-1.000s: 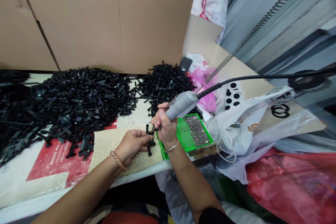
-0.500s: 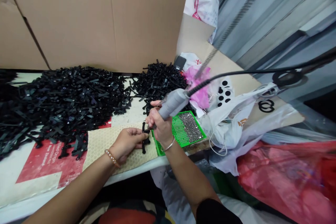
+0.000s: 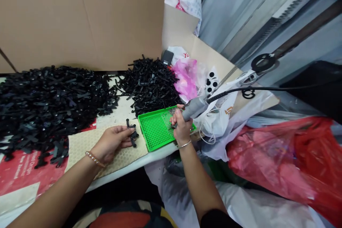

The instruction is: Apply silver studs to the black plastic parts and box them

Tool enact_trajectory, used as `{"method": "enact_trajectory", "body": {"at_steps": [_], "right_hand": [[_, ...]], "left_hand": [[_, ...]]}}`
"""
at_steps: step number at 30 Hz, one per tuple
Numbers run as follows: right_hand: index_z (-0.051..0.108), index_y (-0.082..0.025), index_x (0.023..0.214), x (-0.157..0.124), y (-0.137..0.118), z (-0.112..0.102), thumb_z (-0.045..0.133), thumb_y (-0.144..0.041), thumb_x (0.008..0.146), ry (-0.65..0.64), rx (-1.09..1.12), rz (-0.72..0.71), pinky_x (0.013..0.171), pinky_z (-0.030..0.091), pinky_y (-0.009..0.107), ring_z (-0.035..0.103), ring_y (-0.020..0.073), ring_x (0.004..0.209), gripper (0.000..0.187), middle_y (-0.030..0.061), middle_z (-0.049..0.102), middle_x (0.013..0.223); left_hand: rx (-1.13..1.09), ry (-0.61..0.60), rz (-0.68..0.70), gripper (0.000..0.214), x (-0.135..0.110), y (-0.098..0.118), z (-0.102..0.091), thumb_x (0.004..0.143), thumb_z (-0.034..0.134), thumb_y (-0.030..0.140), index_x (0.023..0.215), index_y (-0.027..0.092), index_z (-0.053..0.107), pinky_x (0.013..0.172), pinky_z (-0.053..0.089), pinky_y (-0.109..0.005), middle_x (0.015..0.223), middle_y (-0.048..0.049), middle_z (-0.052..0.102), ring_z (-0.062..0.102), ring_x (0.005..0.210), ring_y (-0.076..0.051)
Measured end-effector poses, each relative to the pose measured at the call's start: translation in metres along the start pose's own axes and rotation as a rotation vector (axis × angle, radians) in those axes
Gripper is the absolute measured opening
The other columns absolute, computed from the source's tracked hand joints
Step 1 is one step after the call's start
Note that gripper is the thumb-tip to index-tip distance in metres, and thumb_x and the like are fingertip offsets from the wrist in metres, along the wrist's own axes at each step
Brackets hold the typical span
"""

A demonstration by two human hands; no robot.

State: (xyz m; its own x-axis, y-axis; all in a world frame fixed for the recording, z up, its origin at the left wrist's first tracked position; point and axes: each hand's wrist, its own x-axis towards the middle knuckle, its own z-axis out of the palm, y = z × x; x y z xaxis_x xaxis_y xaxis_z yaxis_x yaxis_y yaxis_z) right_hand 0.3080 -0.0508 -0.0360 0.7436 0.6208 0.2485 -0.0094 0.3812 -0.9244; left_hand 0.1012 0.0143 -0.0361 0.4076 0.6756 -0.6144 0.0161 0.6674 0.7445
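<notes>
Two hands of yours were busy at the near edge of the table. Your left hand (image 3: 110, 142) rested on the honeycomb mat (image 3: 80, 144), thumb and fingers drawn together and pinching a small cluster of black parts (image 3: 133, 136), which lay on the mat right at your fingertips. Just beyond those fingertips, to their right, sat the green tray (image 3: 153, 130), its near corner touching the mat's edge. Your right hand (image 3: 181, 127) hung over the far right part of that tray, fingers wrapped tight around the grey driver (image 3: 194, 108). The driver's tip pointed down below your knuckles into the silver screws (image 3: 169, 123), though your fingers hid just where it met them. A black cable (image 3: 267, 88) ran from the driver's back end, away from your right hand and off to the right. Past your left fingertips and further from you lay the smaller pile of black pieces (image 3: 151, 83). The big pile of black pieces (image 3: 48, 96) spread well to the left of that hand, beyond the mat. Behind your right fingers were a pink bag (image 3: 185, 78) and a white bag (image 3: 221, 114), with a red bag (image 3: 280, 156) lower, off to the right of your wrist. A beaded bracelet (image 3: 93, 158) sat on your left wrist and a thin bangle (image 3: 184, 145) on your right. Cardboard sheets (image 3: 80, 17) stood behind both piles.
</notes>
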Motion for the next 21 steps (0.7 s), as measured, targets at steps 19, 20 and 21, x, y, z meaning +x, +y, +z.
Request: {"method": "enact_trajectory", "body": {"at_steps": [19, 20, 21], "right_hand": [[0.059, -0.019, 0.093, 0.003, 0.013, -0.007, 0.069, -0.037, 0.077, -0.096, -0.015, 0.027, 0.043, 0.039, 0.02, 0.042, 0.0057, 0.039, 0.026, -0.0105, 0.045, 0.05], [0.059, -0.019, 0.093, 0.003, 0.013, -0.007, 0.069, -0.037, 0.077, -0.095, -0.019, 0.03, 0.043, 0.039, 0.02, 0.042, 0.0056, 0.04, 0.026, -0.0103, 0.045, 0.051], [0.059, -0.019, 0.092, 0.003, 0.013, -0.007, 0.069, -0.037, 0.076, -0.092, -0.019, 0.03, 0.042, 0.039, 0.02, 0.042, 0.0055, 0.04, 0.027, -0.0101, 0.046, 0.052]], "left_hand": [[-0.004, 0.024, -0.011, 0.012, -0.005, 0.004, 0.005, 0.075, 0.069, 0.007, 0.065, 0.012, 0.065, 0.054, 0.056, -0.02, 0.063, -0.0042, 0.069, 0.065, 0.054, -0.012], [-0.004, 0.022, -0.01, 0.012, -0.005, 0.004, 0.004, 0.075, 0.07, 0.007, 0.065, 0.012, 0.065, 0.054, 0.056, -0.02, 0.063, -0.0041, 0.07, 0.065, 0.054, -0.012], [-0.004, 0.018, -0.009, 0.011, -0.005, 0.003, 0.004, 0.074, 0.07, 0.007, 0.065, 0.012, 0.066, 0.054, 0.056, -0.02, 0.063, -0.0041, 0.07, 0.065, 0.054, -0.012]]}}
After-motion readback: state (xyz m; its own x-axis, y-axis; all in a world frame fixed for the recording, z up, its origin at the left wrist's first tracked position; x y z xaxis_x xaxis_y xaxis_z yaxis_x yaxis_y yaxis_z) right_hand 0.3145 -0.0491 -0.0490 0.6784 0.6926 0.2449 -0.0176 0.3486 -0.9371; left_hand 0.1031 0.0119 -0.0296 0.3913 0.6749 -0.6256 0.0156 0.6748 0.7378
